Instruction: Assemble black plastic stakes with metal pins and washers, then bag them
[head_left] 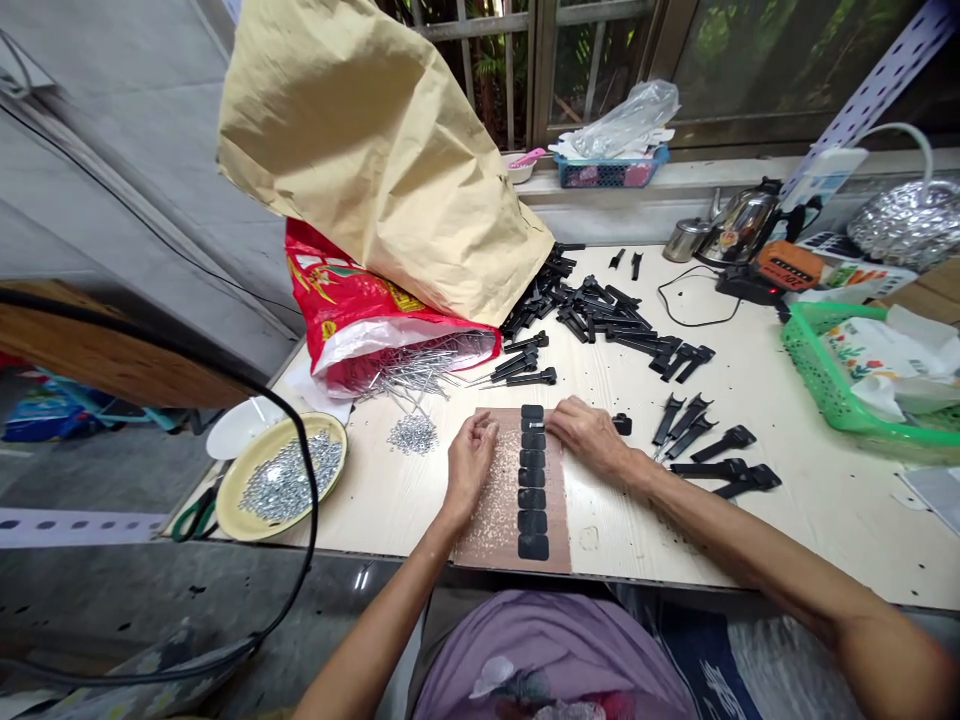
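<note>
A brown board (551,540) lies at the table's front edge, with pale specks scattered over its left side. Down its middle runs a column of black rectangular pads (532,522). My left hand (472,460) rests at the board's left side, fingers curled and pressed together; whatever they hold is too small to make out. Across the column, my right hand (589,432) has its closed fingertips against the right edge of the upper pads, where a small shiny bit shows. Behind that hand a black plastic piece (622,425) sticks out; I cannot tell whether it is held.
A yellow bowl (232,500) of small metal parts stands left, near green-handled scissors (196,515). Metal rods spill from a red bag (337,300) under a tan sack (375,150). Black plastic handles (600,310) lie in a heap behind. Right are a green basket (862,425) and a kettle (750,222).
</note>
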